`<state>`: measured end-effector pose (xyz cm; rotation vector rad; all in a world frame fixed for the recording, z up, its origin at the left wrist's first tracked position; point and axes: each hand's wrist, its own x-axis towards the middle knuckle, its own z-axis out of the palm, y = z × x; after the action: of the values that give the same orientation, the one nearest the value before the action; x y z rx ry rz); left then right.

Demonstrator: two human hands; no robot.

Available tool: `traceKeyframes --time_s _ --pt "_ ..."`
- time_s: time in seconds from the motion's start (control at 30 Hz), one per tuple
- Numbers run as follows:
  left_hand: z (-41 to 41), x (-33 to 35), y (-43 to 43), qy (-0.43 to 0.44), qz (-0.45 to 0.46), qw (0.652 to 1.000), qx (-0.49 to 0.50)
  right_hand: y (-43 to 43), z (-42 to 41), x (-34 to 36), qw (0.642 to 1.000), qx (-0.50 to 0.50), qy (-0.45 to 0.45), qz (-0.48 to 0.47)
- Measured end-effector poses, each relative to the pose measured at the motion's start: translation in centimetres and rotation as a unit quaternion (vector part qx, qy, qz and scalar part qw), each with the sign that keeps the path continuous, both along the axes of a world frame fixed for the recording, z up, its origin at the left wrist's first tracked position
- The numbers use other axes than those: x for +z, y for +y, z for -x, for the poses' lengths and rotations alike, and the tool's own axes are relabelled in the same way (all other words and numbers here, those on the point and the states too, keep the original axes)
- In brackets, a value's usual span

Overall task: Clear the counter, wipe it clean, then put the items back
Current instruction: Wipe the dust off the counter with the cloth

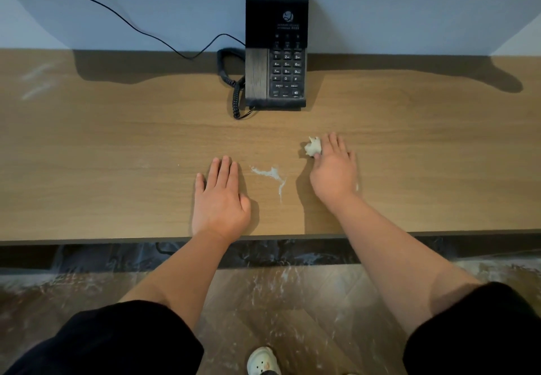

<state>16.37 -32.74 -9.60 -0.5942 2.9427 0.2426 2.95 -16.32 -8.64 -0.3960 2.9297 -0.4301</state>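
1. Where it fills the middle of the view, the counter [117,155] is a long flat slab with a matt, light-brown wood grain and a thin dark front edge. Faint whitish streaks [38,82] mark its far left.
2. Behind it rises a plain, smooth, pale blue-grey wall [380,8].
3. Below the counter edge, the floor [292,316] is brown plank wood streaked with white powdery marks.
4. Black fabric sleeves [102,342] cover the upper arms; the forearms are bare.
5. A rectangular telephone [276,52] stands at the back of the counter against the wall. It has a black body with a grey-brown wood-veneer handset [256,73] on its left. The keypad reads 1 to 9, then *, 0, #. A round white logo sits near the top, and the lettering under it is too small to read.
6. The left hand [219,199] lies palm down on the counter near the front edge, its grip wide, with straight fingers holding nothing.
7. The right hand [335,172] lies further in, fingers spread, its grip narrow at the thumb and forefinger, which pinch a wad [312,147].
8. A thin black cable [117,14] runs across the wall to the telephone, and a coiled cord [234,96] hangs at its left side.
9. A white, chalky smear [270,174] with a thin tail lies between the hands.
10. The wad is crumpled, off-white and soft-looking, resting on the counter just beside the forefinger.
11. A white clog-style shoe [262,361] shows at the bottom.
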Motion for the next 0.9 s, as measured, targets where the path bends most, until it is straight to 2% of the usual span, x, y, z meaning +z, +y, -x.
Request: traceKeyframes --time_s 0.1,0.2,0.27,0.33,0.43,0.53,0.7,0.9 --pt "0.0 0.0 0.0 -0.001 -0.001 1.000 0.001 -3.3 -2.5 0.4 0.995 0.085 -0.022 0.050" --pt "0.0 0.0 0.0 -0.001 -0.004 1.000 0.002 -4.1 -4.5 0.9 0.986 0.130 -0.051 0.091" --pt "0.0 -0.1 0.0 0.002 -0.007 1.000 0.004 -3.6 -4.3 1.7 0.972 0.103 -0.125 0.170" --pt "0.0 -0.1 0.0 0.002 -0.009 1.000 0.004 -2.9 -3.0 2.6 0.956 0.063 -0.156 0.241" --pt "0.0 -0.1 -0.1 0.002 -0.010 1.000 0.004 -2.3 0.3 3.0 0.974 0.068 -0.109 0.187" --pt "0.0 0.0 0.0 0.000 -0.007 1.000 0.001 -3.8 3.0 2.3 0.979 0.140 -0.090 0.118" --pt "0.2 0.0 -0.1 -0.004 -0.008 1.000 0.003 -7.8 3.4 1.0 0.946 0.284 -0.109 0.114" --pt "0.1 0.1 -0.1 -0.007 -0.010 1.000 0.003 -4.5 0.6 0.4 0.904 0.386 -0.129 0.129"
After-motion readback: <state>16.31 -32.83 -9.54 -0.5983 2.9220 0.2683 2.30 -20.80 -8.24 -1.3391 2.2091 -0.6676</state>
